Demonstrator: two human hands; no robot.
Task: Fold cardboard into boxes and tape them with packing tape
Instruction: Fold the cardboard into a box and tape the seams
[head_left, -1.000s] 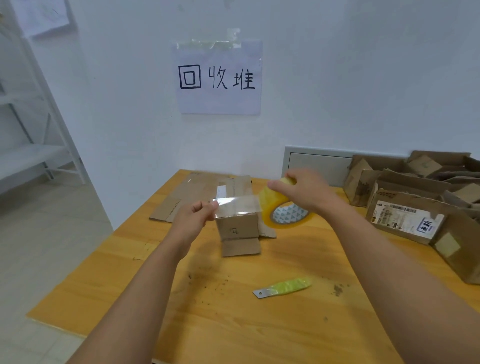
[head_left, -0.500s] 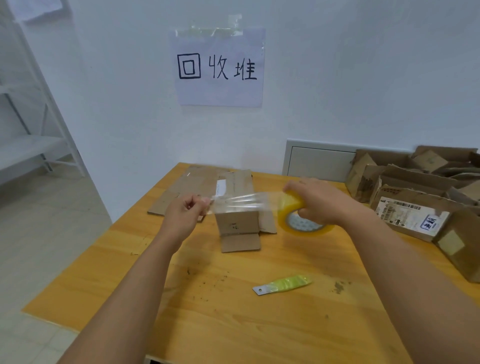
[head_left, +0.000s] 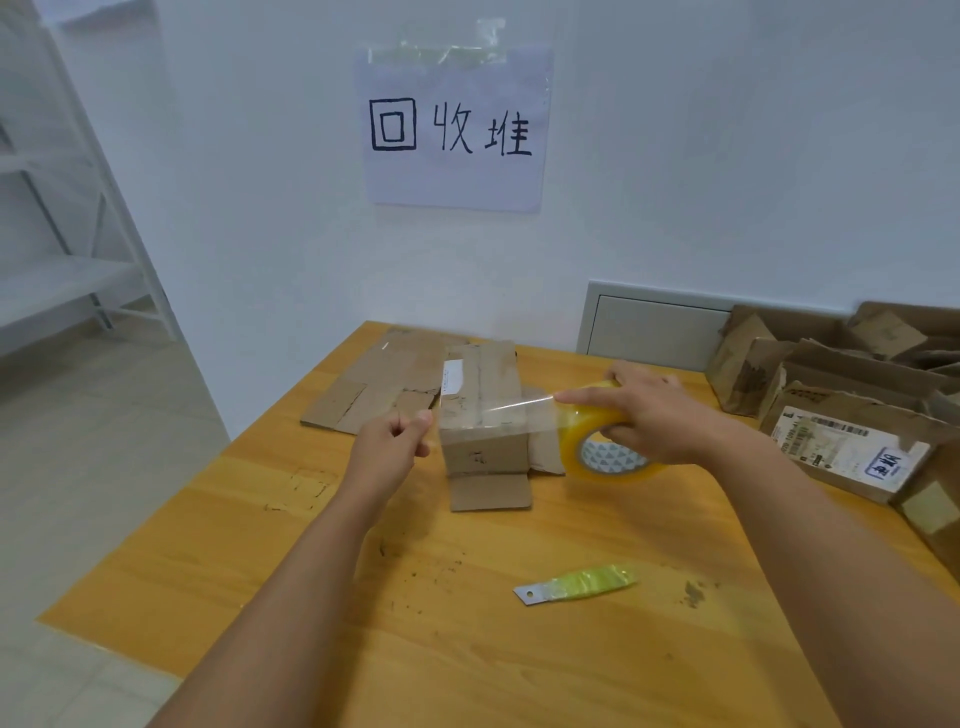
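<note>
A small folded cardboard box (head_left: 480, 400) stands on the wooden table (head_left: 467, 639), one flap lying open toward me. My right hand (head_left: 652, 415) grips a yellowish roll of packing tape (head_left: 605, 441) just right of the box. A clear strip of tape (head_left: 498, 413) stretches from the roll leftward across the box's top. My left hand (head_left: 392, 447) pinches the strip's free end at the box's left edge.
Flattened cardboard (head_left: 374, 387) lies behind the box on the left. A heap of used boxes (head_left: 852, 395) fills the table's right side. A green-handled cutter (head_left: 579, 583) lies near the middle front. The wall with a paper sign (head_left: 452, 124) is behind; open floor left.
My right hand has pulled the roll further right and lower, lengthening the strip over the box. The left hand has kept its pinch on the tape end by the box.
</note>
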